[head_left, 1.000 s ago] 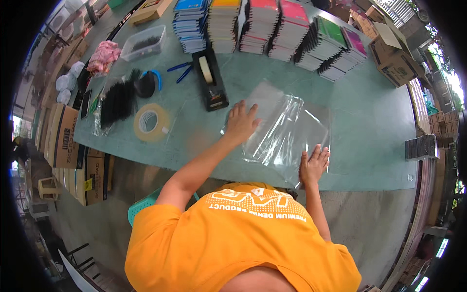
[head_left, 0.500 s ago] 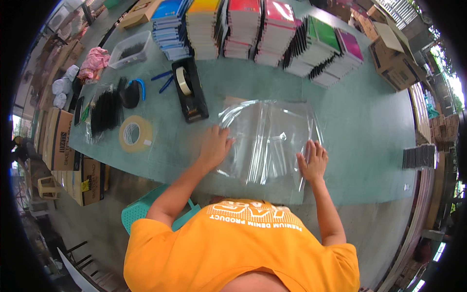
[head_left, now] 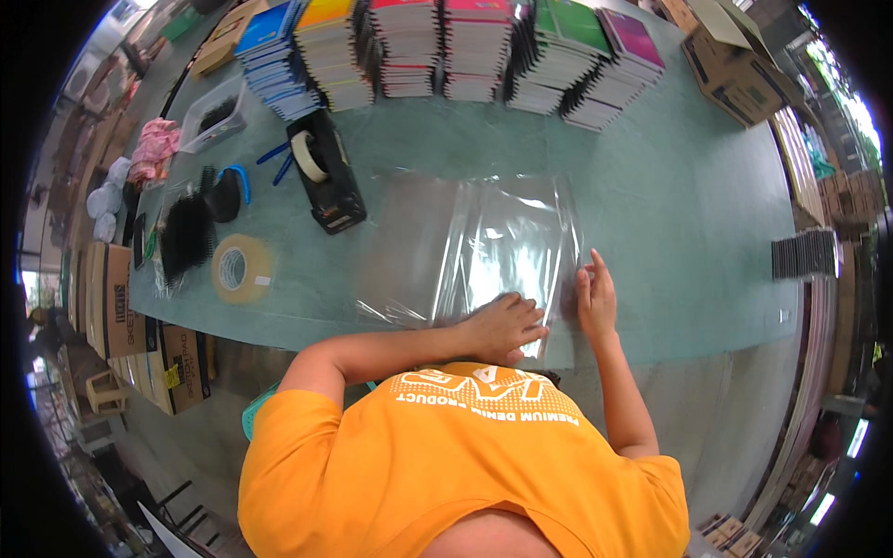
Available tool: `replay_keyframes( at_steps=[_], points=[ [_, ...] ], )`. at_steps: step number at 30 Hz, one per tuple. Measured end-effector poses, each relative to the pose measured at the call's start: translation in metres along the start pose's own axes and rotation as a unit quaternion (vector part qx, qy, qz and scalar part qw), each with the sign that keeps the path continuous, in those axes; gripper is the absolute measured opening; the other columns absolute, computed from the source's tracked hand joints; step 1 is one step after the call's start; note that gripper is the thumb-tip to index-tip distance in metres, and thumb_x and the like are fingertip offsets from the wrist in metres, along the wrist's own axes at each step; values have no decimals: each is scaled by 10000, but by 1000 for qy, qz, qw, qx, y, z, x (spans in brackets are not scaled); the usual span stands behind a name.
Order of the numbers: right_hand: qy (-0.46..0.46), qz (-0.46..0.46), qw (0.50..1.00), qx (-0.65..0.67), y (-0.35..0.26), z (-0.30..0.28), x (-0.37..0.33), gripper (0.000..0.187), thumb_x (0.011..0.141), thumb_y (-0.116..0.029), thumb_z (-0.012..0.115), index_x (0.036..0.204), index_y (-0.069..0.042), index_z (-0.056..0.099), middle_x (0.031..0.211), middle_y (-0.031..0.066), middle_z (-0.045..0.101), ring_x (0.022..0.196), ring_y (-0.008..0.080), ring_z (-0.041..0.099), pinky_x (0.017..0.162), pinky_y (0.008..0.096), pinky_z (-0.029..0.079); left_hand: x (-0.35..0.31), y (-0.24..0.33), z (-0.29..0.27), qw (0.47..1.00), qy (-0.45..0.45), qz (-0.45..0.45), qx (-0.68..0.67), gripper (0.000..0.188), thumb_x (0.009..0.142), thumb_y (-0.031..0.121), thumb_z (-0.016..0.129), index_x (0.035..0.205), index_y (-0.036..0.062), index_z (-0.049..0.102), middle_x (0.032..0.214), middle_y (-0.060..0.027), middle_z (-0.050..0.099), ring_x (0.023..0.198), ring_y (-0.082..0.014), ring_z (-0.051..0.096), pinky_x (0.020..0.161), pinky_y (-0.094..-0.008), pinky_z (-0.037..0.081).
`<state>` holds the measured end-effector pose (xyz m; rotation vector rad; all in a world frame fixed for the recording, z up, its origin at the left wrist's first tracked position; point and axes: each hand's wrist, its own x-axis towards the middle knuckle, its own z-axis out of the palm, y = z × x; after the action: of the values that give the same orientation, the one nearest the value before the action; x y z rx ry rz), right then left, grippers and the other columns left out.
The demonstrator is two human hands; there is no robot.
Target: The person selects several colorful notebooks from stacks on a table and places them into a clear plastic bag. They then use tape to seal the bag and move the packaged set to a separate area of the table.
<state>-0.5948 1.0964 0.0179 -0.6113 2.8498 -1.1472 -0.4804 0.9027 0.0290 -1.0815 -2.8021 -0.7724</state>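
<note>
A clear, shiny plastic sheet or sleeve (head_left: 409, 242) lies on the green table in front of me, with creases and bright glare; I cannot tell how many layers it has. My left hand (head_left: 507, 327) rests palm down on its near edge, fingers stretched out towards the right. Beside the plastic's right edge, my right hand (head_left: 597, 299) stands with its fingers extended and pointing away from me. Neither hand grips anything. Left of the plastic is a black tape dispenser (head_left: 337, 191) with a roll of tape in it.
Stacks of spiral notebooks (head_left: 405, 46) in several colours line the far side of the green table (head_left: 688, 223). To the left lie a wide tape roll (head_left: 240, 268), black bristly pieces in plastic (head_left: 186, 237), blue-handled cutters (head_left: 275, 160) and a clear bin (head_left: 214, 116). An open carton (head_left: 739, 74) stands far right.
My left hand has swept right across the plastic to its near edge. The right hand has lifted its fingers off the plastic's right side. The whole view has shifted slightly.
</note>
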Motion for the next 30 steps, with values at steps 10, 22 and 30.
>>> replay_keyframes(
  at_steps=[10,22,30],
  points=[
    [-92,283,918,261,24,-19,-22,81,808,-62,635,841,12,642,699,14,628,602,66,558,537,205,439,19,-7,30,991,118,-69,16,155,725,98,568,873,54,560,826,-81,547,816,-241,534,734,-372,417],
    [-164,376,847,338,13,-40,-13,122,840,-122,620,900,-26,572,727,31,596,616,99,571,554,245,489,32,15,46,996,72,-41,26,269,783,256,599,974,67,580,1000,-101,577,953,-249,544,834,-384,405],
    [-207,319,867,322,27,-40,-12,161,835,-60,603,984,-25,552,774,19,603,676,91,577,605,233,502,-38,-63,2,969,62,-213,110,499,880,441,475,1280,142,470,1368,-110,401,1310,-283,299,1083,-469,200]
  ],
)
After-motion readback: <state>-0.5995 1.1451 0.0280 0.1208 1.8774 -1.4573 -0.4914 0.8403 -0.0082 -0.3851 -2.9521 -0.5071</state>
